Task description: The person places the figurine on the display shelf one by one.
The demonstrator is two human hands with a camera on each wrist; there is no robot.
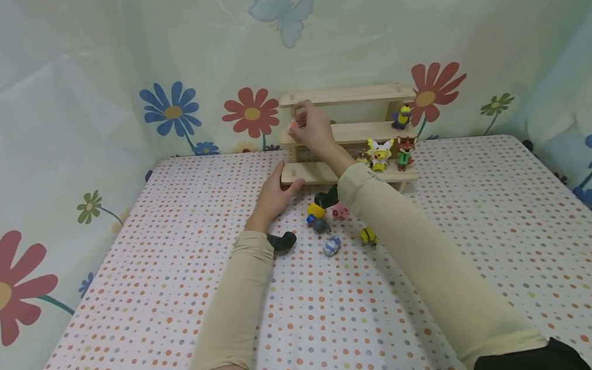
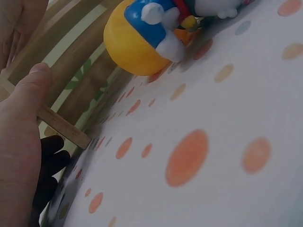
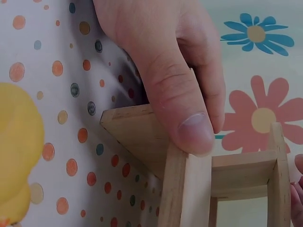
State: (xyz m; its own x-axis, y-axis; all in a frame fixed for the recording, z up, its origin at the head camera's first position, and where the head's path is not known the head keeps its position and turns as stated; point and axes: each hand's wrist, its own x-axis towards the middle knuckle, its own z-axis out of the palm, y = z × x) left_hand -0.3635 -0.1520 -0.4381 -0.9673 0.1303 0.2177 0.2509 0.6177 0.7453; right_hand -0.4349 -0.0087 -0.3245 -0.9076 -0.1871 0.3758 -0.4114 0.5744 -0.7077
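Note:
A wooden three-tier shelf stands at the back of the table. My left hand grips the left end of its lowest tier; in the right wrist view the thumb presses on the board's edge. At the left end of the middle tier, my right hand pinches a small orange-and-white figure, mostly covered by the fingers. On the lowest tier's right part are a yellow figure with white ears and a red fox figure. A yellow-and-purple figure occupies the middle tier's right end.
Several toy figures lie on the dotted tablecloth before the shelf: a yellow-and-blue one, a pink one, a dark grey one, a blue-and-white one and a yellow-and-black one. A flowered curtain hangs behind.

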